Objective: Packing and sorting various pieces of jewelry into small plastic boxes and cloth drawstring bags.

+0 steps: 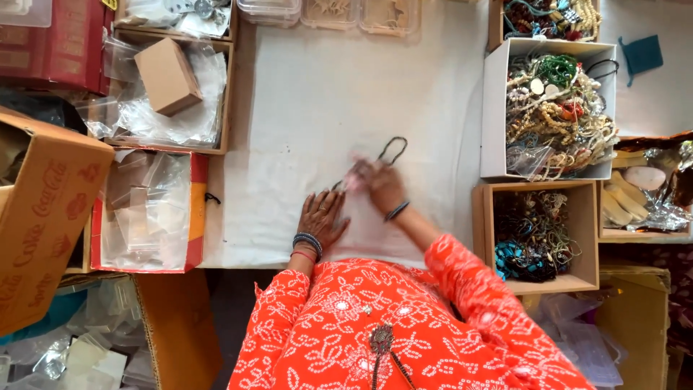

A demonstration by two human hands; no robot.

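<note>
The dark beaded necklace (390,149) lies on the white cloth of the counter (310,108), its loop at the far end and its strands running back toward me, so its long axis slants from far right to near left. My right hand (380,184) sits over the near part of it, wrist bent and forearm coming in from the right in its orange patterned sleeve (469,285), fingers (359,173) bunched around the strand and a small pink thing; the blur keeps me from telling how tightly they grip. The loop sticks out just beyond those fingers. My left hand (320,217) rests flat on the cloth, palm down, fingers spread and holding nothing, just near and left of the right hand, bangles (307,243) at the wrist. To the right stand a white box of mixed beaded jewellery (552,108) and, nearer, a brown box of dark bracelets (534,235). To the left are boxes of clear plastic bags (148,209).
</note>
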